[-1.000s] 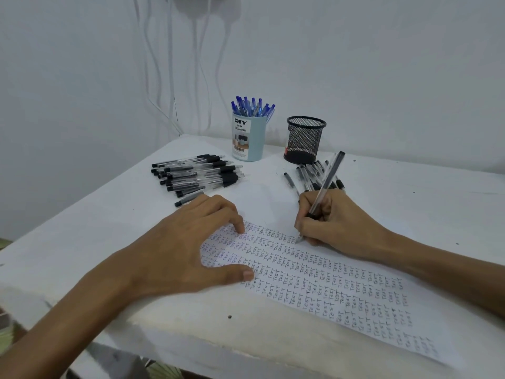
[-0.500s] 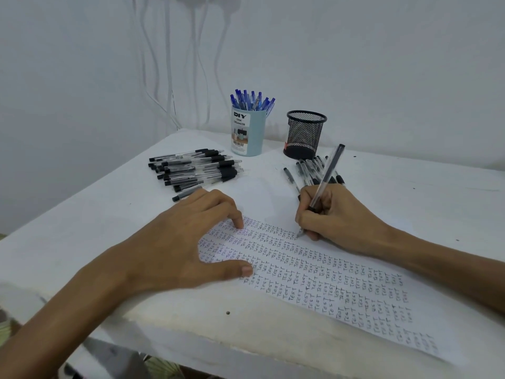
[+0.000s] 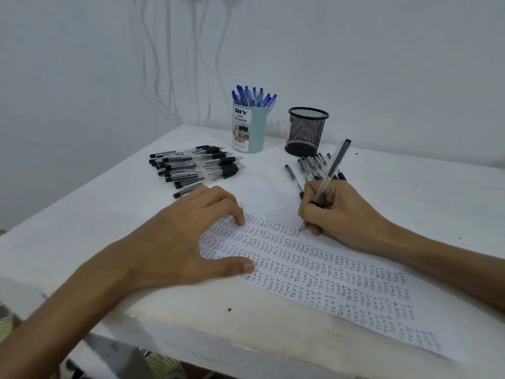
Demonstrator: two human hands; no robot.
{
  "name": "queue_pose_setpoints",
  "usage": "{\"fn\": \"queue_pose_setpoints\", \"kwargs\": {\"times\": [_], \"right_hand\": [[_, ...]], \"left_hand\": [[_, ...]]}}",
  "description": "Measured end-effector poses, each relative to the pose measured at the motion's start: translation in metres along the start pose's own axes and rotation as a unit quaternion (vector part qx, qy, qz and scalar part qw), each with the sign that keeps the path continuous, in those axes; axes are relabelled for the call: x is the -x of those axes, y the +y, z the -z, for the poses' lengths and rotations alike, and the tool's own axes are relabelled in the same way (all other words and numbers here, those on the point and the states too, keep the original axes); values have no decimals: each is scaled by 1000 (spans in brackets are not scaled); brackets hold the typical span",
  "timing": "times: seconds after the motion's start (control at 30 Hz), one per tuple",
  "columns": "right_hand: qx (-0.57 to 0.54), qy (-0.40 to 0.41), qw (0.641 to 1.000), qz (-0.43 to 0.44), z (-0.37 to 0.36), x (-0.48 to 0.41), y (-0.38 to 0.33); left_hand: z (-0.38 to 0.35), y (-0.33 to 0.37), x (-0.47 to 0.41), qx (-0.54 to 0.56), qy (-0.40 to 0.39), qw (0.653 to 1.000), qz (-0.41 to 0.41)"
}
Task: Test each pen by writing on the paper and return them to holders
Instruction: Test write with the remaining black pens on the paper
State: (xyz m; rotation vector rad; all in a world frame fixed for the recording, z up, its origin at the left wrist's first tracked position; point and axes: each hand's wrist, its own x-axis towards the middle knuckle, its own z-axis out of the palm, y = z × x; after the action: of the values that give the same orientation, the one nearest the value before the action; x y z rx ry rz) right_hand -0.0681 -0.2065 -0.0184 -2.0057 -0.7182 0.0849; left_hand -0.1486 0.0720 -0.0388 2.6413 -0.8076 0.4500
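A white sheet of paper [image 3: 314,272] covered in rows of the word TEST lies on the white table. My right hand [image 3: 333,209] grips a clear pen with a black cap [image 3: 332,170], its tip touching the paper at the end of the top row. My left hand [image 3: 185,242] rests flat on the paper's left end, fingers spread. A pile of black pens [image 3: 195,166] lies at the back left. A smaller group of black pens [image 3: 311,166] lies in front of the black mesh holder [image 3: 307,131]. The light blue holder [image 3: 249,128] is full of blue pens.
The white table [image 3: 423,192] ends in a front edge close to me, with a small dark hole [image 3: 229,309] near it. White cables [image 3: 169,58] hang down the wall behind the table's back left corner.
The pen tip has stayed at the end of the top row, shifting only slightly as my right hand writes. My left hand has not moved. The view has tilted a little.
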Motion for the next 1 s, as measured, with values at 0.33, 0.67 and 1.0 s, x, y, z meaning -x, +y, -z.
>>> {"fn": "queue_pose_setpoints", "kwargs": {"times": [0.33, 0.67, 1.0], "right_hand": [[-2, 16, 999, -28, -2, -1, -3], [-124, 52, 987, -89, 5, -12, -12], [54, 38, 982, -175, 36, -54, -30]], "left_hand": [[0, 1, 0, 4, 3, 1000, 1], [1, 1, 1, 40, 16, 999, 20], [-2, -2, 1, 41, 19, 999, 15]]}}
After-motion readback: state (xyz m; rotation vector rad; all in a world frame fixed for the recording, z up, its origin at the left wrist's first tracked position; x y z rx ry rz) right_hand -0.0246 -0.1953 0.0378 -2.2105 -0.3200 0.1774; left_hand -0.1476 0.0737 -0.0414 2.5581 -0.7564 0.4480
